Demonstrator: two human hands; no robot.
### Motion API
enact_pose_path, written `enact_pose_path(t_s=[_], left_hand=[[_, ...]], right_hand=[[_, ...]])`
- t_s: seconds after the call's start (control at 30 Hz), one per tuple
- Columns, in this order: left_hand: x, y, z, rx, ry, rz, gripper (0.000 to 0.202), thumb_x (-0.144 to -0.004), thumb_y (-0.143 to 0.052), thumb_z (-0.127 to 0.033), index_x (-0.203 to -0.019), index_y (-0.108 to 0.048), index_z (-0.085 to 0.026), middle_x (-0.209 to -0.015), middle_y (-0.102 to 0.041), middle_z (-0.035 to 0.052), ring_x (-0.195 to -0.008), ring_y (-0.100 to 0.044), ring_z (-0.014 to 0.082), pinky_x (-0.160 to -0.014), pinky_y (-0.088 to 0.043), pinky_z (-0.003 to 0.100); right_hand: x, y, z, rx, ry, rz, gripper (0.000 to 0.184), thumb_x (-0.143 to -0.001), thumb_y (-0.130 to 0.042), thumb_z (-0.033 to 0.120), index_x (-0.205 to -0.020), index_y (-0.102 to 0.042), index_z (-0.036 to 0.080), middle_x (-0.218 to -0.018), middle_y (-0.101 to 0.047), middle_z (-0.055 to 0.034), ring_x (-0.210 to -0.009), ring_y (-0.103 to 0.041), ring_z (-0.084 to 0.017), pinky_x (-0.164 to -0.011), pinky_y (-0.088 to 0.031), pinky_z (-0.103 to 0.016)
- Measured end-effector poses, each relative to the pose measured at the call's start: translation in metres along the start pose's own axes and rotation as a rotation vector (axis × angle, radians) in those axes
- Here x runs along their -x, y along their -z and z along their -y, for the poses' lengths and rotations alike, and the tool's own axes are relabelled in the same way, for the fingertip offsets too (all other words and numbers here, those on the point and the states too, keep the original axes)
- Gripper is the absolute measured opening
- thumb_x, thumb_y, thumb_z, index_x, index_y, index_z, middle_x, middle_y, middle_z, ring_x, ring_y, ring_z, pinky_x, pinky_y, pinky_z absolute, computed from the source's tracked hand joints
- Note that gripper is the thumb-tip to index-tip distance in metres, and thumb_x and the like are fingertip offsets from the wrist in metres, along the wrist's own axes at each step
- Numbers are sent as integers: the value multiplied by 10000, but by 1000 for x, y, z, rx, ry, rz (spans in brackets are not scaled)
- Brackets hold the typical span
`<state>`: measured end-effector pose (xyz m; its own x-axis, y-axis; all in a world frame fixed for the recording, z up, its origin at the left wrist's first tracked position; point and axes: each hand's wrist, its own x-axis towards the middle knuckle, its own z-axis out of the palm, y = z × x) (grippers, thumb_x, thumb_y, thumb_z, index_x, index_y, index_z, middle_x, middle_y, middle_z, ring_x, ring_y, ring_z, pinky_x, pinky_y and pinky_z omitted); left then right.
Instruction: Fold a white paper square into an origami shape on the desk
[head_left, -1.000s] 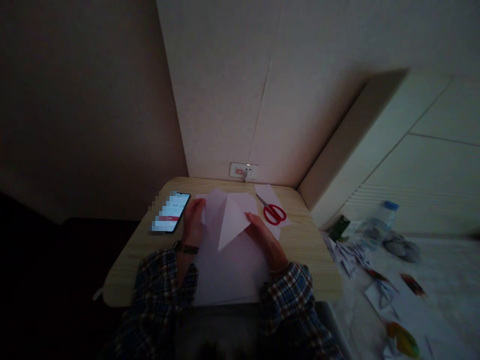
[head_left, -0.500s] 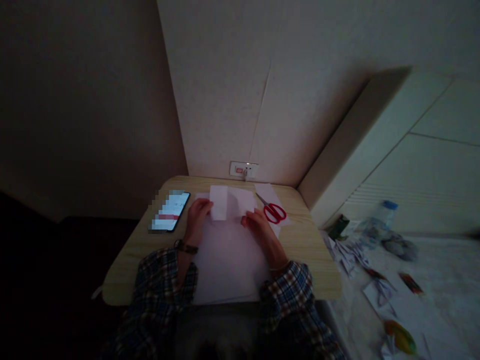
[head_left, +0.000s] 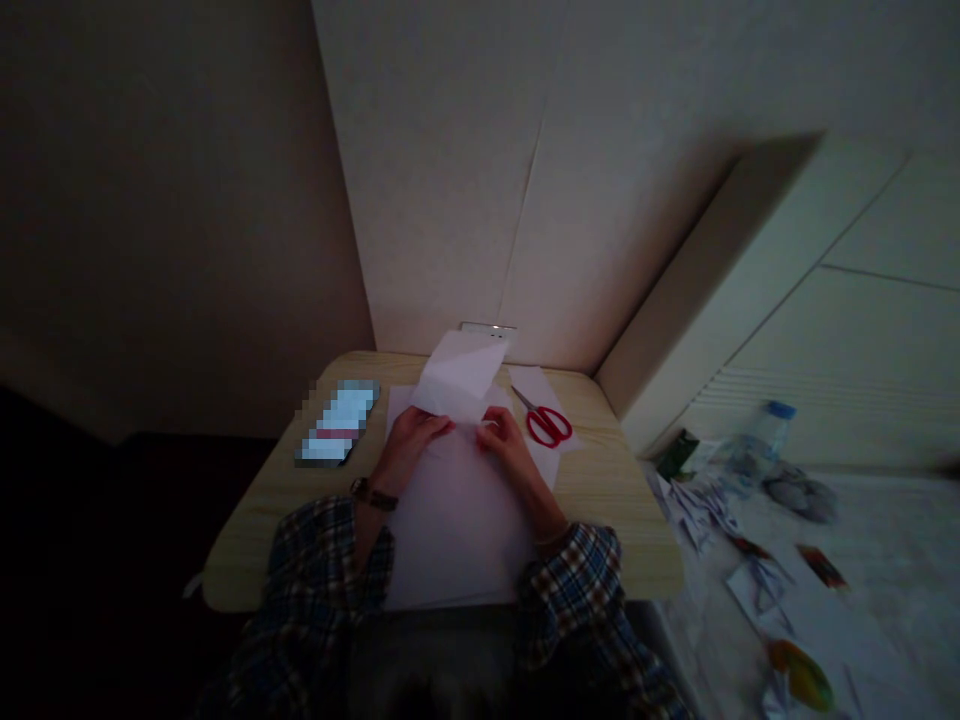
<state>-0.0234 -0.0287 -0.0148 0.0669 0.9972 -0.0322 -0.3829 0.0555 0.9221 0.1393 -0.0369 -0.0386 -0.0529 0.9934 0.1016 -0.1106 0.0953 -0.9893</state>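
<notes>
The left hand and right hand pinch 1 white sheet by its near edge

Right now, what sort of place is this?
Probably a room in a home: a light wooden table with rounded corners by a pale wall, a partly hidden white rectangular wall socket, and a clear plastic bottle with a blue cap.

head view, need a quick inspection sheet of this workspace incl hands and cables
Surface: wood-grain table, white paper spread on it
Job's things: raised sheet; red-handled scissors to its right
Clutter: phone at left; paper scraps and blue-capped bottle off the table's right side
Left hand: pinching the raised sheet's near edge
Right hand: pinching that edge too
Cables: nothing seen
Surroundings: wall behind, socket partly hidden
</notes>
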Motion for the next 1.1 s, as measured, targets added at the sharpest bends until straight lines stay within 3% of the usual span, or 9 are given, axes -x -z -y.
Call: enact_pose_path(t_s=[0.13,0.23,0.47,0.67,0.9,1.1], left_hand=[[3,-4,3,-22,45,94,343,-587,-729,-275,-872,-622,-117,-792,-665,23,-726,-598,145,-723,-466,284],[4,-5,5,-84,79,145,369,-570,-744,-271,-880,-627,-108,-786,-677,37,-740,-610,164,-708,-470,288],[0,0,5,-162,29,79,418,-619,-710,-292,-990,-602,-132,-881,-677,45,-761,-616,155,-701,-481,274],[-2,1,4,-325,-17,79,395,-586,-713,-296,-925,-615,-119,-827,-682,37,-717,-607,166,-668,-482,278],[-1,-3,8,-333,-127,108,548,-589,-709,-275,-1087,-532,-131,-1072,-645,90,-945,-609,226,-825,-477,337],[-1,-2,15,-404,-235,86,502,-619,-687,-256,-1080,-517,-156,-1082,-629,83,-981,-598,227,-852,-468,337]], right_hand=[[0,-5,2,-28,-47,97,331,-620,-675,312,-899,-537,201,-757,-578,14,-605,-491,-114,-547,-390,-234],[0,-5,3,11,-7,84,244,-643,-656,311,-834,-572,183,-686,-563,17,-594,-480,-120,-563,-384,-248],[-2,-1,2,26,39,-2,150,-653,-625,259,-768,-580,175,-591,-512,39,-552,-449,-108,-546,-368,-235],[0,-1,6,-9,-9,6,187,-636,-661,280,-773,-599,170,-597,-541,34,-553,-477,-108,-543,-387,-225],[5,-3,6,-48,-99,34,324,-586,-720,297,-866,-653,147,-812,-683,-40,-730,-596,-172,-705,-477,-290],[6,-2,5,-77,-109,44,404,-620,-707,308,-995,-659,165,-969,-694,-69,-871,-628,-226,-810,-484,-358]])
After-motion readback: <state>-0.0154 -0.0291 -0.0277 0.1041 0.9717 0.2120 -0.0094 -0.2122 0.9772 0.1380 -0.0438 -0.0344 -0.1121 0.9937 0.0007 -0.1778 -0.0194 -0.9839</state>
